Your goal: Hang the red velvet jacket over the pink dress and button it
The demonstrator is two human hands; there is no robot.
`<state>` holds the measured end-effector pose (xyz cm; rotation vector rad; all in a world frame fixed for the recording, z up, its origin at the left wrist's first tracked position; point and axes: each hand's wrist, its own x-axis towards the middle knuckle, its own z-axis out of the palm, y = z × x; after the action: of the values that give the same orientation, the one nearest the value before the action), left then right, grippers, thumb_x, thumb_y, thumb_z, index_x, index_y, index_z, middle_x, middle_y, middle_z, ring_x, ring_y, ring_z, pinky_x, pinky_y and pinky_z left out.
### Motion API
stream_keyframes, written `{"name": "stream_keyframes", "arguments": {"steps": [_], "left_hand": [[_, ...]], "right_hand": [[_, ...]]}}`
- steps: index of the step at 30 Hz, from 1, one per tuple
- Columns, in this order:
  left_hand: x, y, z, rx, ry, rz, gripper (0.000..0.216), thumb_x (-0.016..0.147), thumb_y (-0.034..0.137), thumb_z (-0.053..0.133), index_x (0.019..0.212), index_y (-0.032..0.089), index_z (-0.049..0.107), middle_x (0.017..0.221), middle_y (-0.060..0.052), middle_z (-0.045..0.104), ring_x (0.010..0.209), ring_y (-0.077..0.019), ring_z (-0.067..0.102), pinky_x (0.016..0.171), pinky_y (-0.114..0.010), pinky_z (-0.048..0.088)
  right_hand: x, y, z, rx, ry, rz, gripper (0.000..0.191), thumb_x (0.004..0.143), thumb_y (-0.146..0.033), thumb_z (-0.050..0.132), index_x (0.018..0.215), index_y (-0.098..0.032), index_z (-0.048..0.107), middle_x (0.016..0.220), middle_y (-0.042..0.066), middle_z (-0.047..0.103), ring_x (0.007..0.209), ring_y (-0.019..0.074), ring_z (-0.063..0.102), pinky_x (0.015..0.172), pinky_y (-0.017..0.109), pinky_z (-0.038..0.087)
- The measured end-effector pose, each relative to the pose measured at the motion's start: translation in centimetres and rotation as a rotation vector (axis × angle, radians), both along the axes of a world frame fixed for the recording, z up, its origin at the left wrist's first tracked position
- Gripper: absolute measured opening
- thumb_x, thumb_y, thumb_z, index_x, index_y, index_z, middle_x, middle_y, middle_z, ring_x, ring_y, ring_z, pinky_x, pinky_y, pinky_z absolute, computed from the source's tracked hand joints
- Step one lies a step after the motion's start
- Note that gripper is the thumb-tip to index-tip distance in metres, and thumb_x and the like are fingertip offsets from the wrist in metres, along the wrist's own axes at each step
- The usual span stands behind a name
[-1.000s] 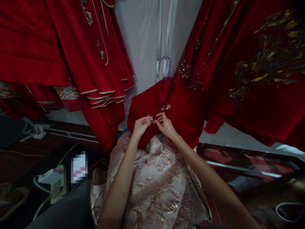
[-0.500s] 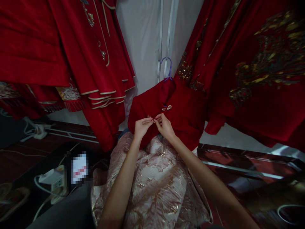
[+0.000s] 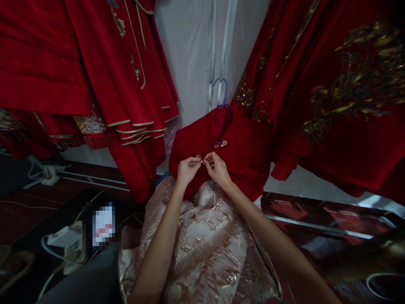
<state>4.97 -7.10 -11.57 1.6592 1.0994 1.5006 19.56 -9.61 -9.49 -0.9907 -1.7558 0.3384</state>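
A red garment (image 3: 243, 164) hangs in front of me on a purple hanger (image 3: 225, 90). Two jewelled flower ornaments with a pearl, one pair being the neck fastening (image 3: 220, 144), sit on its front. Lower down, my left hand (image 3: 187, 171) and my right hand (image 3: 217, 169) meet with fingertips pinched on a small pearl button (image 3: 202, 161) of a second fastening. Another flower ornament (image 3: 198, 156) shows just above my left fingertips. A shiny pink-gold brocade cloth (image 3: 209, 249) with a leaf pattern lies below my wrists, over my lap.
Red garments with pale piping (image 3: 126, 84) hang at left. More red garments with gold embroidery (image 3: 357, 80) hang at right. A power strip (image 3: 71, 245) with cords and a blurred lit screen (image 3: 103, 226) are at lower left. Metal rack rails (image 3: 319, 226) run low at right.
Both hands stay at the second fastening. The fingertips have parted slightly, and the pearl button now shows between them. The view has shifted a little.
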Motion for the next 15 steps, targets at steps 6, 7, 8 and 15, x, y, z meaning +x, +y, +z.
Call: {"name": "stream_keyframes", "arguments": {"steps": [6,7,8,15], "left_hand": [[-1.1,-0.1,-0.7,-0.084,0.085,-0.009,0.024,0.069,0.013,0.063,0.091,0.013,0.055,0.083,-0.006,0.065,0.075,-0.0123,0.062,0.076,-0.029,0.050],[-1.4,-0.2,-0.9,-0.093,0.135,-0.021,0.022,0.069,0.012,0.063,0.089,0.013,0.055,0.085,-0.007,0.064,0.076,-0.0122,0.062,0.077,-0.029,0.050],[-1.7,-0.3,-1.0,-0.110,0.186,-0.034,0.020,0.069,0.011,0.061,0.087,0.014,0.055,0.088,-0.007,0.064,0.078,-0.0120,0.061,0.078,-0.029,0.049],[-3.0,-2.1,-0.4,-0.259,0.433,-0.167,0.019,0.069,0.015,0.060,0.088,0.014,0.054,0.083,-0.003,0.058,0.067,-0.0096,0.053,0.067,-0.024,0.046]], "right_hand": [[4.3,-2.7,0.4,-0.237,0.049,0.088,0.018,0.087,-0.031,0.047,0.095,-0.019,0.058,0.097,0.004,0.065,0.088,0.0131,0.063,0.077,0.026,0.051],[5.1,-3.2,0.3,-0.250,0.029,0.061,0.019,0.087,-0.032,0.047,0.094,-0.019,0.059,0.097,0.004,0.066,0.088,0.0133,0.064,0.078,0.027,0.051],[5.9,-3.7,0.1,-0.265,0.001,0.028,0.019,0.086,-0.032,0.048,0.093,-0.019,0.060,0.096,0.004,0.067,0.087,0.0136,0.064,0.079,0.027,0.050],[7.6,-3.7,-2.8,-0.454,-0.216,-0.173,0.020,0.078,-0.025,0.056,0.096,-0.017,0.059,0.084,0.007,0.068,0.071,0.0143,0.064,0.066,0.025,0.049]]}}
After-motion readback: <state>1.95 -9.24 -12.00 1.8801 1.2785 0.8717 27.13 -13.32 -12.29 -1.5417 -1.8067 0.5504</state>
